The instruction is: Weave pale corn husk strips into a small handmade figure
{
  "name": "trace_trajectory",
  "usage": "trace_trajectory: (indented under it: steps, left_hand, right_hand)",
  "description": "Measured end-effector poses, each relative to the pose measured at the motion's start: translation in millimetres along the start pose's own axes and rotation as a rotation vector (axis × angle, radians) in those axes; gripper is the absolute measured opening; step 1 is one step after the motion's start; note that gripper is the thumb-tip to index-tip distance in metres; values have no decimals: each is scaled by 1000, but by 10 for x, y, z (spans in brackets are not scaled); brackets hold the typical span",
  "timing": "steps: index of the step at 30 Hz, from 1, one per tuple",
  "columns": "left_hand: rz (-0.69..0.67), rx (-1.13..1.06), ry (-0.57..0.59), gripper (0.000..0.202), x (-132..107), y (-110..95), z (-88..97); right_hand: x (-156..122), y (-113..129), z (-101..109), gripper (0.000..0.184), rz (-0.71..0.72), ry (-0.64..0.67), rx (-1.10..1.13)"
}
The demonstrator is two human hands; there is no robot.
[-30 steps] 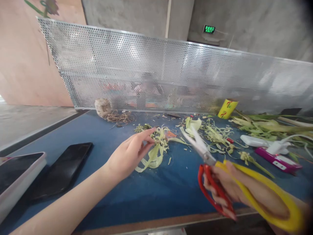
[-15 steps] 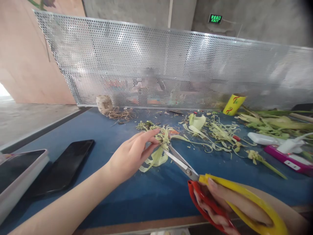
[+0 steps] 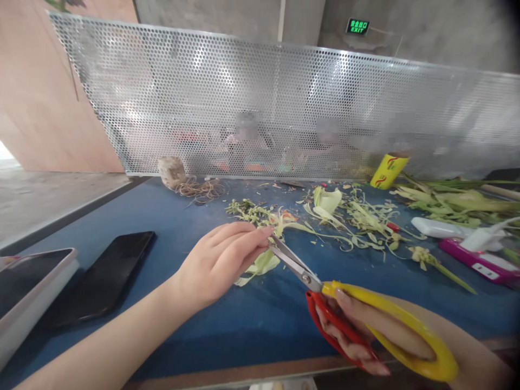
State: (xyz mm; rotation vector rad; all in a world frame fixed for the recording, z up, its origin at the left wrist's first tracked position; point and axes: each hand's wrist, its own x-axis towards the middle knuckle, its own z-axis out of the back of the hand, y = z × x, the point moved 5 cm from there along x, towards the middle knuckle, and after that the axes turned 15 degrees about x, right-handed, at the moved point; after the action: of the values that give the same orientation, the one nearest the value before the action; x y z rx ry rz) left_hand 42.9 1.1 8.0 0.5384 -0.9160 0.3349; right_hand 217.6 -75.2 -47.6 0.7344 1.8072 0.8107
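From the head camera, the left hand (image 3: 215,262) has its fingers pinched together on a bundle of pale green leaf strips (image 3: 263,263), which lies on the blue bench (image 3: 195,330) right at the tips of the scissors (image 3: 303,271). The right hand (image 3: 365,333) is clamped around the scissors' red and yellow handles (blades slightly parted, pointing at the pinched strips). Left of the scissors, well apart, lies a black phone (image 3: 108,276). Beyond the scissors sit more green scraps (image 3: 365,219), a yellow cup (image 3: 388,170) and a ball of twine (image 3: 172,171) against a perforated metal screen (image 3: 284,108).
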Motion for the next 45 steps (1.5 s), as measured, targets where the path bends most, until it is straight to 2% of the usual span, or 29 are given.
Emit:
trace_trajectory:
  steps: [7, 12, 20, 22, 25, 34, 37, 42, 44, 45]
  left_hand:
    - [-25, 20, 56, 40, -26, 5, 7]
    - [-16, -17, 83, 35, -79, 33, 3]
    - [117, -127, 129, 14, -18, 26, -3]
    - [128, -168, 139, 14, -15, 27, -10]
    - [128, -213, 129, 13, -62, 49, -31]
    - [94, -228, 144, 24, -62, 10, -33]
    - [124, -231, 136, 27, -40, 4, -3]
    - [143, -256, 109, 16, 5, 7, -19]
    - [200, -256, 121, 13, 56, 41, -73]
    - [242, -257, 137, 12, 91, 67, -113]
  right_hand:
    - [106, -130, 116, 48, -95, 19, 121]
    - [159, -212, 200, 46, -131, 31, 121]
    - [92, -125, 142, 47, -96, -36, 63]
    - [55, -40, 94, 46, -57, -59, 26]
    - [20, 16, 15, 47, -86, -6, -18]
    - [-1, -8, 19, 48, -48, -1, -57]
    - [26, -62, 97, 48, -60, -16, -11]
    - [149, -268, 400, 57, -95, -122, 72]
    - [184, -333, 495, 62, -101, -91, 103]
    - [186, -390, 531, 65, -160, -47, 125]
